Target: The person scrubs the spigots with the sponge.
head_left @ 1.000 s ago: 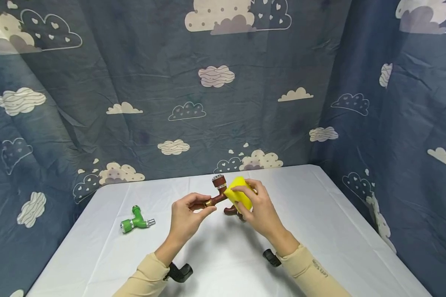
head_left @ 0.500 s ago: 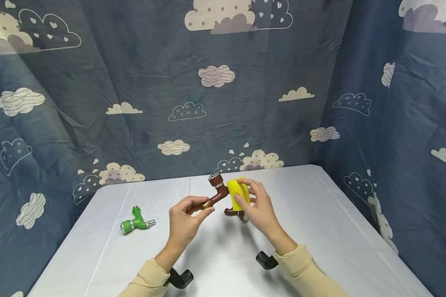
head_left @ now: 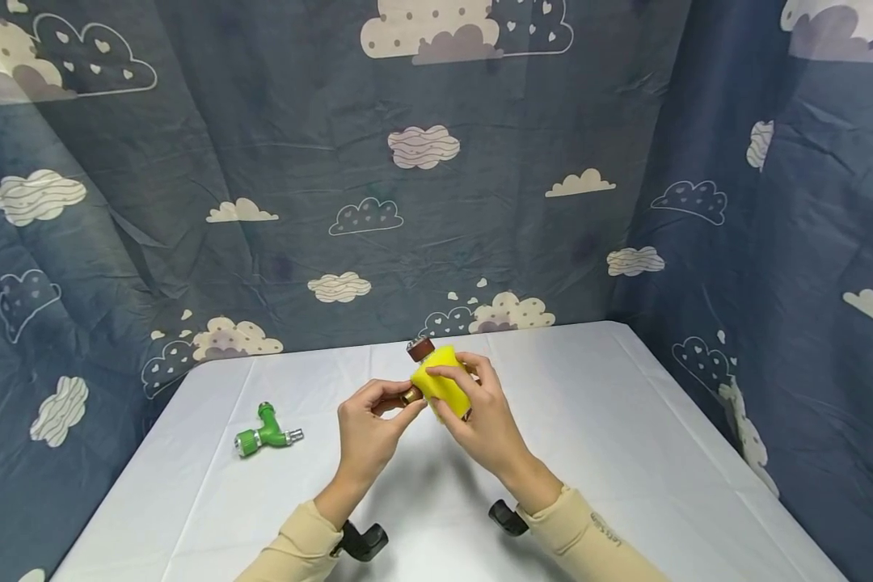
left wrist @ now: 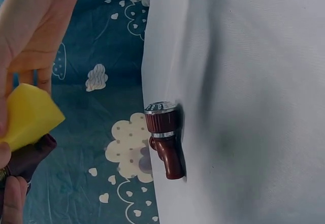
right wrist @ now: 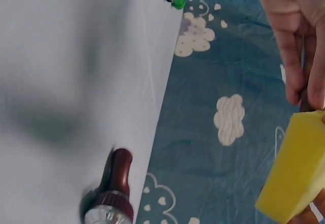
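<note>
above bench [head_left: 626,420], left hand [head_left: 369,422] grips brown tap [head_left: 420,349]; right hand [head_left: 489,422] grips sponge [head_left: 444,383], just shifted over tap's middle, likely wiping.

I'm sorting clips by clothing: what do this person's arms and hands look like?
The left sleeve and right sleeve are beige and creased, ending near the wrists. Dark lettering runs along the right one, too small to read. A short black piece juts out beside each wrist. The left hand and right hand wear no gloves.
</note>
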`<state>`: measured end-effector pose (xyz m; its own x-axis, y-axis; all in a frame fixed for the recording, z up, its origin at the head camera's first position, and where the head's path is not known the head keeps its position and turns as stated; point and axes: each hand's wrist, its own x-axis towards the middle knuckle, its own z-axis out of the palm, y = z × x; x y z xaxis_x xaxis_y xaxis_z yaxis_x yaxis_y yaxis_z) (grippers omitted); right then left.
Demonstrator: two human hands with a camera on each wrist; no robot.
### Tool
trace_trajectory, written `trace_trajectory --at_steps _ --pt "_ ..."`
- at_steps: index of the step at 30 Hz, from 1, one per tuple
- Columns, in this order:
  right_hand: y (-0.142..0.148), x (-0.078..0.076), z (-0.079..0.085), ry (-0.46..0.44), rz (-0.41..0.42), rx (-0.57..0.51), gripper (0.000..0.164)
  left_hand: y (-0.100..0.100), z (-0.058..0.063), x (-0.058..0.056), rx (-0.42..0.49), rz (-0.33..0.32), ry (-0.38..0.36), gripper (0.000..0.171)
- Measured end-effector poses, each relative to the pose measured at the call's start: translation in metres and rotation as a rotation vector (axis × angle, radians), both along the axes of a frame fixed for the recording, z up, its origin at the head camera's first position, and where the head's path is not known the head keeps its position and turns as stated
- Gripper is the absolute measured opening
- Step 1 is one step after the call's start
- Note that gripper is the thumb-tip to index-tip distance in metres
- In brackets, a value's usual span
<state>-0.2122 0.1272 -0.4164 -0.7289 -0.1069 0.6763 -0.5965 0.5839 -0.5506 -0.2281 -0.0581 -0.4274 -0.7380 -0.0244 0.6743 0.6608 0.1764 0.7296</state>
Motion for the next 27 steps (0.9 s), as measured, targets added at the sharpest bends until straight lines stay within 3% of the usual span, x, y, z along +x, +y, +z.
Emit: trace_trajectory --at_steps 12,18,27 --pt "-0.0037 0.0068 0.0053 -0.010 0.018 -0.018 0.041 0.0050 0.0072 0.0000 -0.062 0.052 -0.063 0.024" --pt "-0.0060 0.0090 0.0074 0.004 0.061 0.014 0.038 0.0057 0.0076 -0.0004 -0.085 0.070 -0.051 0.025" --pt "-0.0054 0.0057 0.0058 0.039 0.034 0.077 0.041 0.0014 0.0057 0.0028 -0.083 0.083 -0.049 0.025"
